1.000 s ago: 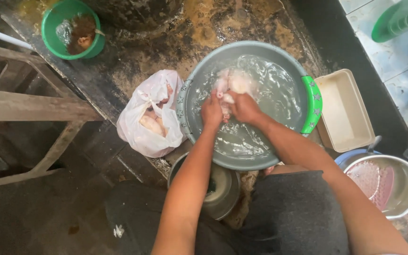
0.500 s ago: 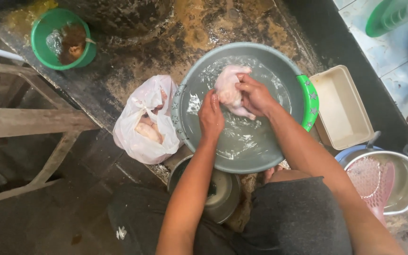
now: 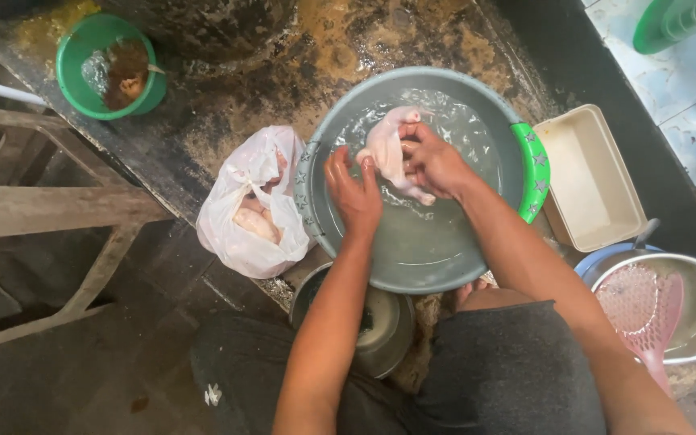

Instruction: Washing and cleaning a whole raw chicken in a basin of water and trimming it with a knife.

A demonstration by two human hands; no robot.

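You're now lifting the raw chicken piece (image 3: 388, 149) clear of the grey basin's (image 3: 328, 141) water — right hand (image 3: 437, 161) gripping it, left hand (image 3: 354, 192) open-fingered, steadying — rinsing looks nearly done.

chicken (image 3: 388, 149) in basin (image 3: 477, 266), bag (image 3: 251, 201) left

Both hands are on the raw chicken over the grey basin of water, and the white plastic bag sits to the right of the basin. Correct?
Not quite. The head view shows the bag to the left of the basin, touching its rim. The rest holds: left hand and right hand are on the chicken over the water.
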